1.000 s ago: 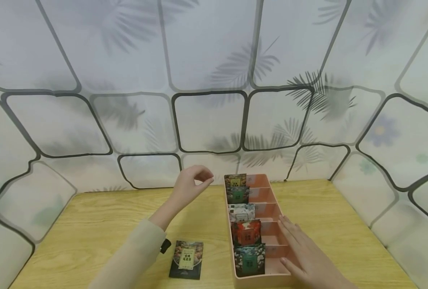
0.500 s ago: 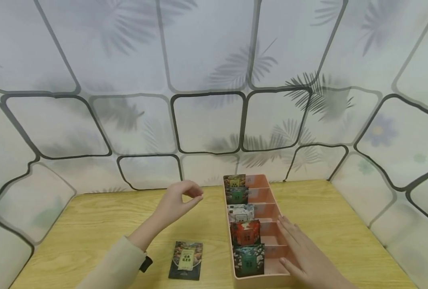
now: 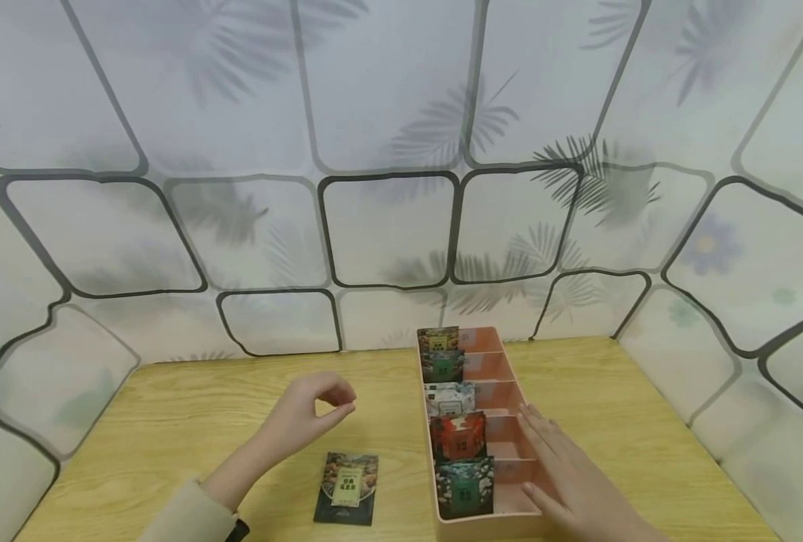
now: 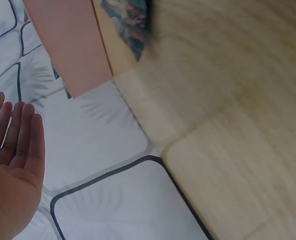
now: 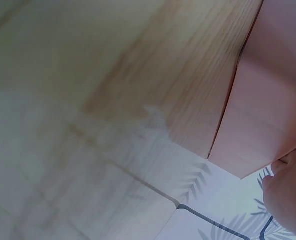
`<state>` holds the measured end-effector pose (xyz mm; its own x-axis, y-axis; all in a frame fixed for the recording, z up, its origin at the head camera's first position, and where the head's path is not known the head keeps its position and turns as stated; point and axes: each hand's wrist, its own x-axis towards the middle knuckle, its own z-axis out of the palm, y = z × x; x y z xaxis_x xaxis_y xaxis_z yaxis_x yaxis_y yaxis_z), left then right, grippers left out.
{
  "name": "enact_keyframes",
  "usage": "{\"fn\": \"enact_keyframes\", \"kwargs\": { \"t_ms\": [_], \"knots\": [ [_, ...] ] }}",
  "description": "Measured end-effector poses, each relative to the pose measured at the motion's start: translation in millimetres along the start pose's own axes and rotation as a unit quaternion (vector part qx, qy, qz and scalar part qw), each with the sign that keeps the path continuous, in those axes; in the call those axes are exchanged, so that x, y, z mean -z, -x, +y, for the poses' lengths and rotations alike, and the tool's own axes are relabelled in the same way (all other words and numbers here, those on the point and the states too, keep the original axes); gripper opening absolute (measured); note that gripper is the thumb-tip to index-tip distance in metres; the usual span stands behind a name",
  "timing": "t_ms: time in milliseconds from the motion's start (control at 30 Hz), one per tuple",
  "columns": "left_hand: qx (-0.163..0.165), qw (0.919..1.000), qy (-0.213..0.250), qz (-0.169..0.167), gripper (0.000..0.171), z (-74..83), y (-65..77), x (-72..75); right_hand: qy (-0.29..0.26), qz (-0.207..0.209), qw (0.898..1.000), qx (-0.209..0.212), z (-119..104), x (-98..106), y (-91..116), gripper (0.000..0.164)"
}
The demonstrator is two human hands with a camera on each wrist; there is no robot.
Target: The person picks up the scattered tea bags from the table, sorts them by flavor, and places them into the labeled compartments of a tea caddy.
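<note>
My left hand hovers over the table left of the organizer box, fingers loosely bent and holding nothing. In the left wrist view its palm faces the camera. Just below it in the head view lies a dark sachet with a yellow label, flat on the table. My right hand rests along the right rim of the pink box, fingers straight, thumb over the nearest compartment. Standing along the box's left side are a dark green sachet, a red one and a white one.
Farther back in the box stand another green sachet and one with a yellow label. Dividers split the box into several compartments. A patterned curtain encloses the wooden table at the back and sides.
My left hand has moved left and toward me, away from the far end of the box, empty throughout. The right hand stays on the box rim, and the sachets have not moved.
</note>
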<state>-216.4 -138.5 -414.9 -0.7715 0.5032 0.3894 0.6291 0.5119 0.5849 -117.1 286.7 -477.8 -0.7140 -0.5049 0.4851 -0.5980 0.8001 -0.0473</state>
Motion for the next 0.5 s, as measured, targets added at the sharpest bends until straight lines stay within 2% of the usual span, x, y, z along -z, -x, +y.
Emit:
{"fn": "enact_keyframes", "kwargs": {
  "t_ms": [200,500],
  "knots": [
    [0.018,0.9997,0.012,-0.014,0.009,-7.9,14.2,-2.8,-0.001,-0.004,1.0,-0.005,0,0,-1,0.086],
    [0.051,0.9956,0.048,-0.062,0.007,-15.7,26.4,-8.7,0.007,-0.007,1.0,-0.01,-3,2,-1,0.086]
  ]
}}
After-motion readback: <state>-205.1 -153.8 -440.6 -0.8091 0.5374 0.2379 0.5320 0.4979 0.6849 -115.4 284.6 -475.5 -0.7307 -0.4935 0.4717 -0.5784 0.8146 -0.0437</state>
